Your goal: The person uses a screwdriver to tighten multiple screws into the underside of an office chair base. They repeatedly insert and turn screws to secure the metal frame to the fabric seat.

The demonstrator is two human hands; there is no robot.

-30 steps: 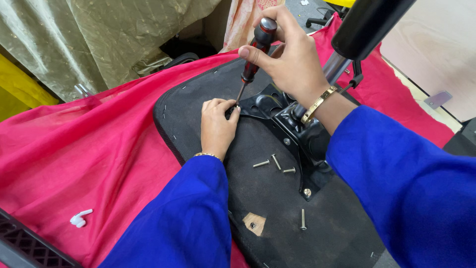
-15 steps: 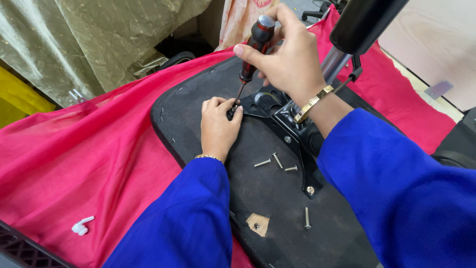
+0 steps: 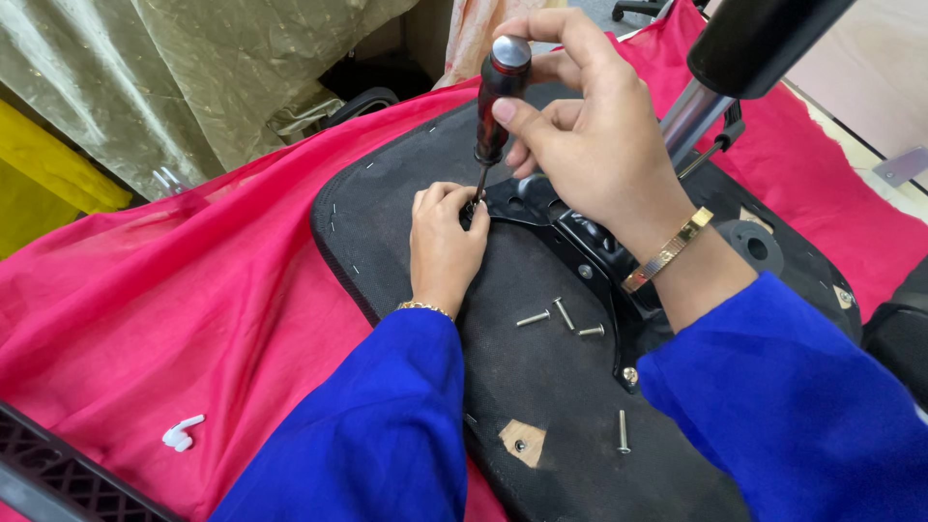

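A red cloth (image 3: 174, 329) covers most of the frame, spread under an upturned black chair seat (image 3: 541, 387) that fills the centre and lower right. A black metal bracket (image 3: 580, 242) lies bolted across the seat, and a chrome column with a black sleeve (image 3: 744, 48) rises from it toward the upper right corner. Crumpled olive fabric (image 3: 193, 87) fills the upper left.

Two arms in blue sleeves reach in from the bottom edge. The right hand (image 3: 590, 145), a gold bangle at the wrist, grips the black-and-red handle of a screwdriver (image 3: 495, 106) at centre top, fingers curled around it and thumb pressed to its side; the tool stands nearly upright, tip down at the bracket's left end. The left hand (image 3: 445, 242) rests on the seat just below, fingers pinched together around the tip.

Three loose screws (image 3: 561, 317) lie together on the seat at centre, a fourth (image 3: 623, 431) lower down. A small white plastic piece (image 3: 180, 435) sits on the cloth at lower left.
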